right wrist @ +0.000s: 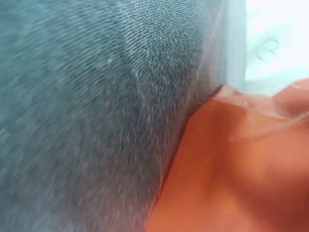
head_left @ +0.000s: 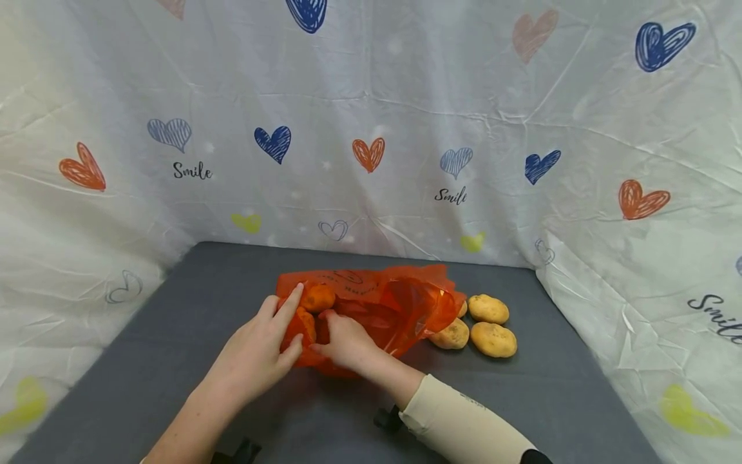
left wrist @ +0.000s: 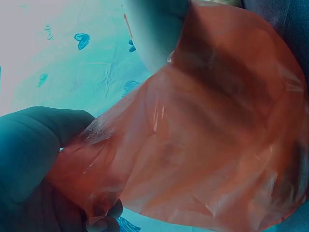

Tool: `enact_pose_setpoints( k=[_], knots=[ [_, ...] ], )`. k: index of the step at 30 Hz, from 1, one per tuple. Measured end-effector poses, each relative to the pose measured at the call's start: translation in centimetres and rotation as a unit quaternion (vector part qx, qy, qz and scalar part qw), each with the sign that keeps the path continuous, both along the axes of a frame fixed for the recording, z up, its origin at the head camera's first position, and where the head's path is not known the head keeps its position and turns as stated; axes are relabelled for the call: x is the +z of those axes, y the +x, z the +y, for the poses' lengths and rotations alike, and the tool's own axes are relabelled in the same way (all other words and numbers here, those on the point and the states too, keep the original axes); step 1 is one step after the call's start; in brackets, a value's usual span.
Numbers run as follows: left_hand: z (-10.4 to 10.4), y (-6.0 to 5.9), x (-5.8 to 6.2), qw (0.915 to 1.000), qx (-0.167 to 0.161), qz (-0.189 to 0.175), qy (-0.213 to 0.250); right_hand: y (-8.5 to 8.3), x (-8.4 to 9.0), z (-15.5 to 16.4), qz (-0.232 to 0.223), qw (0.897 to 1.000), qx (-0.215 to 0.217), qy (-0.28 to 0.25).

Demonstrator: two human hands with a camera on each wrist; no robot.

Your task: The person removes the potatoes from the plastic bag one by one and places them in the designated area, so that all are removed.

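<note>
Nearest the camera, at lower centre of the head view, two forearms reached up to an orange plastic bag [head_left: 371, 309] lying mid-frame on the grey table [head_left: 174, 348], and bagging the loose potatoes [head_left: 487, 328] at its right would go best, I judged, with the mouth held wide. From left to right, the left hand [head_left: 255, 351] pinched the film, forefinger laid straight over a bagged potato [head_left: 317, 298]. The right hand [head_left: 344, 340] gripped the bag's lower edge, fingers curled.
</note>
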State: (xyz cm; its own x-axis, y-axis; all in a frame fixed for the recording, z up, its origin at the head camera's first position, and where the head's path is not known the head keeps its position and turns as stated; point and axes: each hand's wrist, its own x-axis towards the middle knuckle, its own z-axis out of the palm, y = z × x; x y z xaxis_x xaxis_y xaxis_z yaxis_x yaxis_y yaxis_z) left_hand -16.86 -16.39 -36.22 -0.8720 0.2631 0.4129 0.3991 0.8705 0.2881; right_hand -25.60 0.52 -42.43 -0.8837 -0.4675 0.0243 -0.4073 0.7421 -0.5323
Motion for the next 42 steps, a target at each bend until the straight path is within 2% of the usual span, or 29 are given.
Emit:
enact_pose_setpoints(
  k=[8,18,36,42],
  knots=[
    [0.2,-0.2,0.0,0.9999,-0.007,0.007,-0.001,-0.7,-0.6,-2.0,0.024,0.999,-0.001,0.036],
    [0.2,-0.1,-0.1,0.9999,-0.008,0.011,0.0,-0.9,-1.2,-2.7,0.039,0.998,-0.013,0.043],
    [-0.4,0.0,0.1,1.0,0.001,0.004,0.008,-1.0,-1.2,-2.0,0.035,0.999,-0.012,0.014],
    [-0.7,0.1,0.0,1.0,0.004,0.0,0.008,-0.5,-0.2,-0.4,0.036,0.999,0.0,-0.008]
  ],
)
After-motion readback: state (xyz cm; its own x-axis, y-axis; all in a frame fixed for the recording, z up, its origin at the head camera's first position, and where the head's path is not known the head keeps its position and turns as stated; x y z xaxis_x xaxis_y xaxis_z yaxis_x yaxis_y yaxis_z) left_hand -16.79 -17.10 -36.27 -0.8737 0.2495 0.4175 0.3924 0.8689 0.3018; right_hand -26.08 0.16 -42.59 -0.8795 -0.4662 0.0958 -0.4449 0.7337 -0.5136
